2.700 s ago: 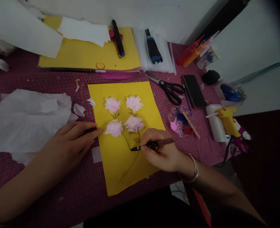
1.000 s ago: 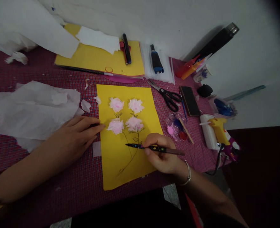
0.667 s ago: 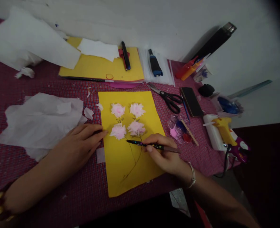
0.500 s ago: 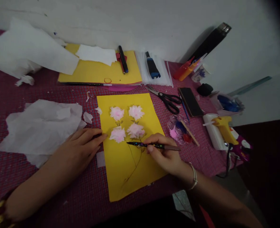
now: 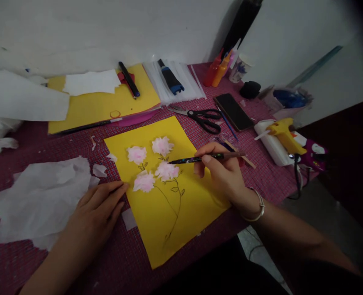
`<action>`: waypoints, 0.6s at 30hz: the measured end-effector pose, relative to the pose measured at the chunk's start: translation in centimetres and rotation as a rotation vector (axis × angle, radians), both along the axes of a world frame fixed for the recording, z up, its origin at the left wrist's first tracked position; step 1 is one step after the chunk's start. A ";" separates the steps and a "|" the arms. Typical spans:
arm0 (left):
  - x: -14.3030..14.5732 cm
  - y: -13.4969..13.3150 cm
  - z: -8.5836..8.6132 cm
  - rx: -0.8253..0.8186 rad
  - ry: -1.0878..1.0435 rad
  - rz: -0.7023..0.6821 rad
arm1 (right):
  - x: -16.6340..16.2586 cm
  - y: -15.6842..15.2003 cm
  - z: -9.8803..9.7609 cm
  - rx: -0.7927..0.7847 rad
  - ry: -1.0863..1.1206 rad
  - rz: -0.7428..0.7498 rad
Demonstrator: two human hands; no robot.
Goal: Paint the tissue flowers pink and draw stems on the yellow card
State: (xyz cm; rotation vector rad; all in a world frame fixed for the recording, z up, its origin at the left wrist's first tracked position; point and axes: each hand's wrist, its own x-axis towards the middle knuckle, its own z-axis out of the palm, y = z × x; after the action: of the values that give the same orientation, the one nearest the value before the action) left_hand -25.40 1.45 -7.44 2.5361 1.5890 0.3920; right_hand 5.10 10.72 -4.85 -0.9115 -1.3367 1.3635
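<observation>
A sheet of yellow paper [image 5: 199,196] lies on the checked cloth, bearing several pale pink paper flowers [image 5: 167,171] and thin drawn stems with leaves [image 5: 180,198]. My right hand [image 5: 222,172] grips a black pen [image 5: 189,159] with coloured specks. The pen's tip is over or at the edge of the lower right flower; whether it touches I cannot tell. Flat at the paper's left edge rests my left hand [image 5: 99,209], its fingers stretched out and holding nothing. Crumpled white tissue paper [image 5: 46,200] lies beside that hand.
Black-handled scissors [image 5: 199,116], a phone [image 5: 233,111] and a wooden stick [image 5: 239,153] lie to the right. Farther right is a yellow glue gun [image 5: 287,133] with its cable. Behind are a marker [image 5: 128,79], a blue-black tool [image 5: 170,78] and paint bottles [image 5: 220,73].
My right hand has lifted the pen from beside the lower left flower's stem toward the lower right flower. My left hand stays at the paper's edge. The whole view has turned and shifted.
</observation>
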 end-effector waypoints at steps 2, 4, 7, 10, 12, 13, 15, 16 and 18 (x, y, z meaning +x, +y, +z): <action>-0.1 0.0 0.0 0.002 0.011 -0.009 | -0.2 -0.3 0.0 -0.018 -0.005 0.080; -0.1 0.0 0.1 -0.002 0.015 -0.017 | -0.3 -0.6 0.0 -0.010 -0.050 0.147; -0.2 0.0 0.3 -0.006 0.006 -0.032 | -0.4 -0.8 0.2 0.031 -0.110 0.175; -0.2 0.0 0.5 0.009 0.000 -0.045 | -0.3 -0.5 0.2 0.063 -0.144 0.115; -0.2 0.0 0.6 0.012 -0.001 -0.054 | -0.1 -0.3 0.2 0.088 -0.170 0.080; -0.2 0.0 0.7 0.014 0.000 -0.060 | -0.1 -0.3 0.2 0.102 -0.180 0.072; -0.2 0.0 0.8 0.019 0.002 -0.061 | 0.0 -0.3 0.2 0.132 -0.206 0.074; -0.2 0.0 0.9 0.023 0.001 -0.061 | 0.1 -0.4 0.2 0.148 -0.226 0.079; -0.2 -0.1 0.9 0.031 -0.011 -0.055 | 0.1 -0.6 0.2 0.194 -0.273 0.095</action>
State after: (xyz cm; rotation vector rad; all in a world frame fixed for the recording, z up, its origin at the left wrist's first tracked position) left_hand -25.56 1.39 -6.51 2.5899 1.5170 0.4262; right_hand 5.18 10.12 -4.65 -0.9350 -1.7071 1.1845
